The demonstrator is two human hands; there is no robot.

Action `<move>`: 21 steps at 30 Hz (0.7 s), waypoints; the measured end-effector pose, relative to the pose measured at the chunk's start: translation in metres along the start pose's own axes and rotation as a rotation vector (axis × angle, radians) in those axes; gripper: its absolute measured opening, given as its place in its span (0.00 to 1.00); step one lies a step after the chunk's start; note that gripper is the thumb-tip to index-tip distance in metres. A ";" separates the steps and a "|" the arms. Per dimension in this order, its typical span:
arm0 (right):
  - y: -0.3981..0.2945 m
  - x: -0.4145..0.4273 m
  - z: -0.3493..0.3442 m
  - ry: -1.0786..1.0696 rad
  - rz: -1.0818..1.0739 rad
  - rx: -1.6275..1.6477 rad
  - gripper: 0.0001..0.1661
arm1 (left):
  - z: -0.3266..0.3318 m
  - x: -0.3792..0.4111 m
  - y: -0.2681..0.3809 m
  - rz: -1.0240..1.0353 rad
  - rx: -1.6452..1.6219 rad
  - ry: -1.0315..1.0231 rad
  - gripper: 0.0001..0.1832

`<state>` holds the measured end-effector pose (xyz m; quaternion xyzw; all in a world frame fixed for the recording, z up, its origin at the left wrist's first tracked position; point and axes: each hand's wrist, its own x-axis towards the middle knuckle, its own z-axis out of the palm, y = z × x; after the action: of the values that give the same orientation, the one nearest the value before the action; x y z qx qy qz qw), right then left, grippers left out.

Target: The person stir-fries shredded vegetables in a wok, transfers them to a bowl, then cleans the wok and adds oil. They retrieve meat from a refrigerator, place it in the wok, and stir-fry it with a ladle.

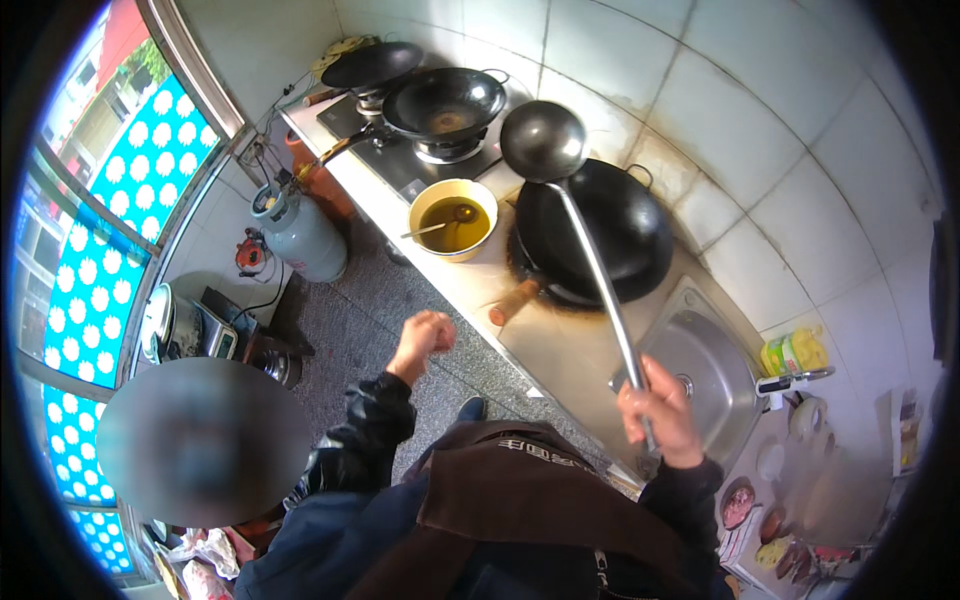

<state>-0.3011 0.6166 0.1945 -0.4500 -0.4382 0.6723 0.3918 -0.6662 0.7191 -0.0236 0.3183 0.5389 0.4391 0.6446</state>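
My right hand (664,412) grips the long metal handle of a large ladle (544,139). The ladle's dark, rounded bowl is up in front of the wall tiles, and its handle crosses in view over a black wok (607,232). That wok sits on the counter with its wooden handle (515,301) pointing towards the front edge. Loosely curled, my left hand (427,337) is in the air above the floor, with nothing visible in it. Beside the wok stands a pale enamel bowl (416,214) of yellowish oil, a spoon (450,223) resting in it.
Two more woks (446,105) sit on the gas stove (360,142). A steel sink (705,352) lies right of my wok, with a yellow bottle (795,352) beyond. A grey gas cylinder (304,232) stands on the floor. Lower right, several food dishes (739,506) are set out.
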 end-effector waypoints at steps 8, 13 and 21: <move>-0.021 0.127 0.051 -0.031 0.156 -0.488 0.20 | -0.058 0.130 0.044 0.189 0.036 0.357 0.10; -0.024 0.164 0.065 -0.044 0.258 -0.636 0.17 | -0.077 0.175 0.054 0.165 0.085 0.316 0.15; -0.028 0.182 0.079 -0.028 0.314 -0.678 0.12 | -0.084 0.196 0.057 0.183 -0.073 0.241 0.06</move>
<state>-0.4243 0.7743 0.1902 -0.6066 -0.5670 0.5470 0.1066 -0.7542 0.9153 -0.0729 0.2875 0.5648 0.5503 0.5437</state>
